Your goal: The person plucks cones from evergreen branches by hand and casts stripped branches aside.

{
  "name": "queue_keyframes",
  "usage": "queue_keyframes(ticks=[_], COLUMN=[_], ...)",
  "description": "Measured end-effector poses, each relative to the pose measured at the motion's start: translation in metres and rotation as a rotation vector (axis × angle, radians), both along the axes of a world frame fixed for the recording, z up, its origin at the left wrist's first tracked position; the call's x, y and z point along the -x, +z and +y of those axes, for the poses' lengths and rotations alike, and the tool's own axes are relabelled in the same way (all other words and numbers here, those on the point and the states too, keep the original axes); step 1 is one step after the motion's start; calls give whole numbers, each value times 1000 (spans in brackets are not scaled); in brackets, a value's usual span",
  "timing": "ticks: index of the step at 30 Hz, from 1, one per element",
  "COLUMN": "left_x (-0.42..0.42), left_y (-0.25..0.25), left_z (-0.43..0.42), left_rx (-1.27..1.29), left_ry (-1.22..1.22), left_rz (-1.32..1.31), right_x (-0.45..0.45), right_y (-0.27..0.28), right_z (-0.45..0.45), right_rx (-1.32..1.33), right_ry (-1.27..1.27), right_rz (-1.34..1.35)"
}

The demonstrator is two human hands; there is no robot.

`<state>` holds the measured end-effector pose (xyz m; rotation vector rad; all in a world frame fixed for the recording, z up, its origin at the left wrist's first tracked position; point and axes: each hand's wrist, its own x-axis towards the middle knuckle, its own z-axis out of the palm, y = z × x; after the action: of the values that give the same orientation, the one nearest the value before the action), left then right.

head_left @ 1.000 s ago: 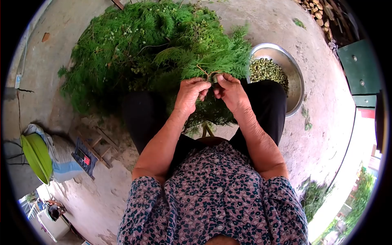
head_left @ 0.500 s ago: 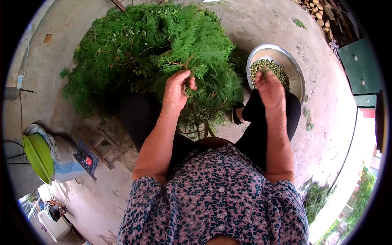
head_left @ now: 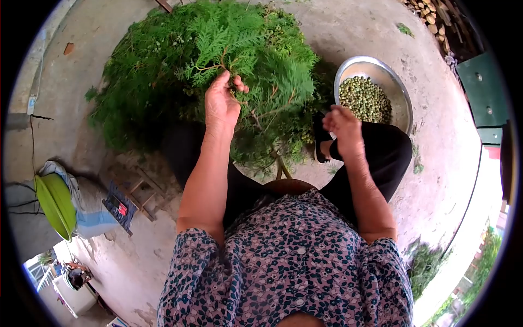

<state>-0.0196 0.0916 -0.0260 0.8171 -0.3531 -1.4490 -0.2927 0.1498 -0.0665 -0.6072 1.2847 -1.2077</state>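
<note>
My left hand point(head_left: 222, 103) pinches the stem of a green leafy sprig point(head_left: 223, 57), held up over the big pile of cut evergreen branches point(head_left: 147, 87). Between that pile and a metal basin point(head_left: 400, 90) is my right hand point(head_left: 344, 126), just above my knee. Its fingers are curled and slightly blurred, and whether anything is inside them is hidden. Small round green cones point(head_left: 365, 98) lie in the basin, beside my right knee.
A green tub point(head_left: 56, 206) and a pale sack point(head_left: 90, 204) stand at the left, near a small wooden stool point(head_left: 139, 193). Green drawers point(head_left: 479, 92) and stacked firewood point(head_left: 427, 13) are at the right. Loose sprigs lie on the concrete floor.
My right hand went from the sprig to over the basin, then came back toward my knee. My left hand moved left and up with the sprig still held.
</note>
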Motion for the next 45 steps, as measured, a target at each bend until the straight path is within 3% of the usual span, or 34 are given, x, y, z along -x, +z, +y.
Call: queue_keyframes(ticks=[2, 4, 5, 6, 11, 14, 18, 22, 25, 26, 28, 29, 30, 32, 36, 38, 39, 40, 43, 45], left_x=[-5, -9, -10, -11, -22, -23, -20, -13, -3, 0, -3, -1, -5, -4, -18, -20, -22, -21, -26, -34], left_y=[3, 4, 7, 8, 5, 1, -4, 2, 6, 18, 16, 25, 3, 12, 0, 3, 6, 12, 16, 15], left_z=[-5, -9, -11, -13, -17, -17, -15, -11, -1, 10, 18, 27, 28, 37, 41, 42, 42, 43, 46, 47], left_rx=[47, 113, 116, 120, 122, 59, 61, 139, 174, 119, 74, -31, 242, 286, 354, 207, 66, 73, 116, 43], left_ry=[56, 100, 125, 148, 140, 135, 103, 32, 130, 56, -220, -362, -434, -666, -643, -546, -592, -583, -388, -376], left_rz=[72, 154, 176, 200, 278, 399, 471, 279, -296, -601, -806, -1172, -1266, -1638, -1503, -1542, -1412, -1412, -986, -1051], right_x=[-23, -43, -50, -53, -54, -56, -60, -60, -54, -52, -46, -44, -43, -39, -25, -23, -24, -27, -26, -13], right_y=[-25, -37, -29, -36, -50, -53, -53, -45, -40, -35, -40, -39, -39, -35, -42, -32, -29, -24, -12, -15], right_z=[12, 24, 29, 30, 33, 37, 40, 39, 32, 31, 25, 24, 20, 15, 7, 4, 2, 0, -3, -3], right_rx=[141, 558, 400, 478, 563, 478, 488, 516, 572, 570, 570, 583, 605, 551, 506, 479, 451, 421, 370, 382], right_ry=[195, 255, 321, 359, 400, 502, 413, 275, 90, 56, 28, 20, -7, -48, -79, -69, -111, -149, -179, -153], right_rz=[426, 917, 912, 1072, 1217, 1170, 1054, 951, 982, 992, 933, 855, 877, 878, 734, 698, 587, 473, 340, 359])
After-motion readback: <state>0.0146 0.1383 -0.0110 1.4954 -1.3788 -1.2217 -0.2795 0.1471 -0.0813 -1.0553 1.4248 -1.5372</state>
